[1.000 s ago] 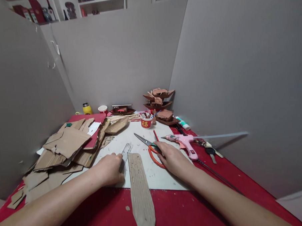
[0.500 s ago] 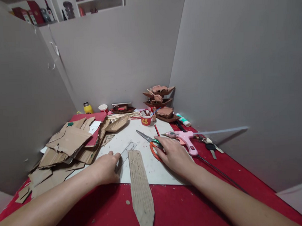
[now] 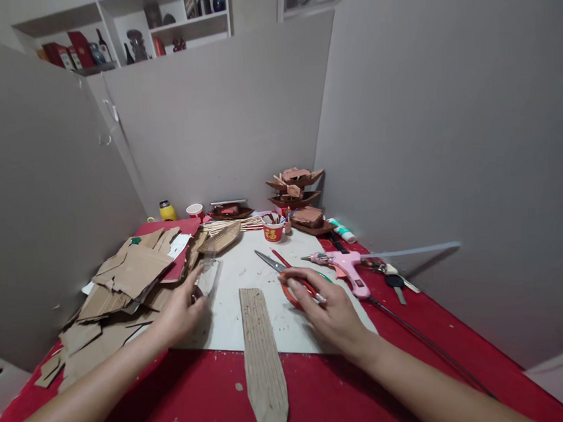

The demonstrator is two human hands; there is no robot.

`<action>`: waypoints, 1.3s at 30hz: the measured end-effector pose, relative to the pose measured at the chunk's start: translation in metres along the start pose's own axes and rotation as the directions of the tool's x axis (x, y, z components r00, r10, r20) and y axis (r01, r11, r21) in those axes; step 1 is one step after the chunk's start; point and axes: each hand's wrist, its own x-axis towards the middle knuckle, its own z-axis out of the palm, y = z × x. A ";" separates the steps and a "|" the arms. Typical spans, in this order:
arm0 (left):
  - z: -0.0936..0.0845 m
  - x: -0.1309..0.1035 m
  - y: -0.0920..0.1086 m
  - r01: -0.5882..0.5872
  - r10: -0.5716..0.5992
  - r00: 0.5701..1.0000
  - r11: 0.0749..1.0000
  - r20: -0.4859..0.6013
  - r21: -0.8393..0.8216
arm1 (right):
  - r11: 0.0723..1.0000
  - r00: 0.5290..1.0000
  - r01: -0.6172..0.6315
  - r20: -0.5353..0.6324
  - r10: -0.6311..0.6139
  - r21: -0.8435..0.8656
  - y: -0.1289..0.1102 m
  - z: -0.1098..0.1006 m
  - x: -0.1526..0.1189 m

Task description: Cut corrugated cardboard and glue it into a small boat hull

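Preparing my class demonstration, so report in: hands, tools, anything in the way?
Left hand at clear ruler, blurred, grip unclear. Right hand holding red pencil. Scissors beneath right hand, possibly in the way. Cardboard strip untouched.

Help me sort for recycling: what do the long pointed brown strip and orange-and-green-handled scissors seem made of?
Long brown strip: likely cardboard, matte, with lengthwise ridges suggesting corrugation. Scissors: grey blades with metallic sheen, probably steel; evenly coloured handles, perhaps plastic.
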 end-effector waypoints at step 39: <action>0.074 0.032 0.014 -0.715 0.702 0.699 0.693 -0.136 -0.096 | 0.638 0.700 -0.714 0.317 0.640 0.288 0.007 0.033 0.005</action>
